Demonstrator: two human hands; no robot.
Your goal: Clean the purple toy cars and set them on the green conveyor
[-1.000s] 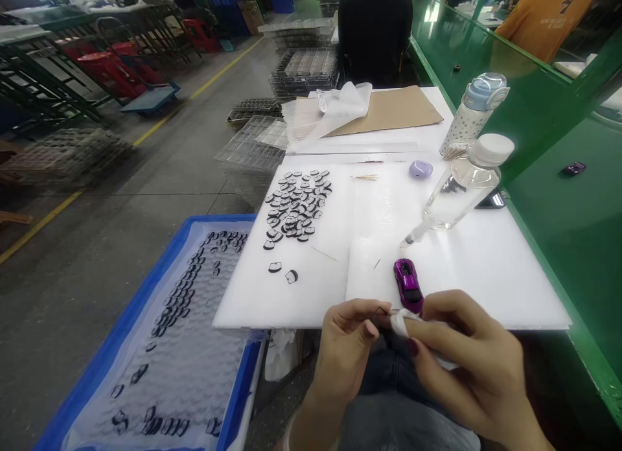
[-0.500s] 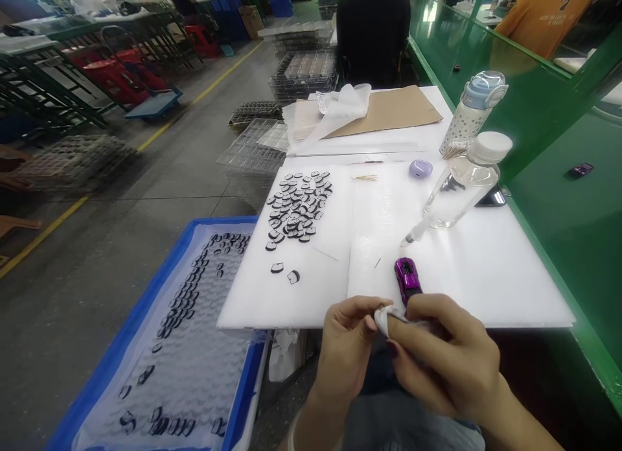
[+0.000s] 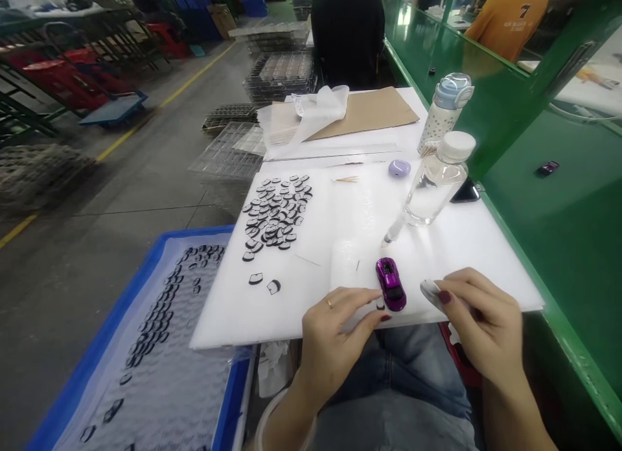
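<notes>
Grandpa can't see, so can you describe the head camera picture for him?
A person's left hand pinches a small piece beside a purple toy car on a white table; the right hand holds a white wad. Dark-edged pieces lie left of a clear bottle.

The left hand [image 3: 328, 331] has its index finger [image 3: 357, 299] stretched forward and its thumb [image 3: 363, 328] just below, the two tips near each other in a loose pinch. The left forearm [image 3: 299, 399] slants down behind those fingers. Well apart, to the right of them, the right hand [image 3: 483, 324] has its thumb [image 3: 459, 316] pressed up toward bent fingers, its forearm [image 3: 512, 405] behind.
</notes>
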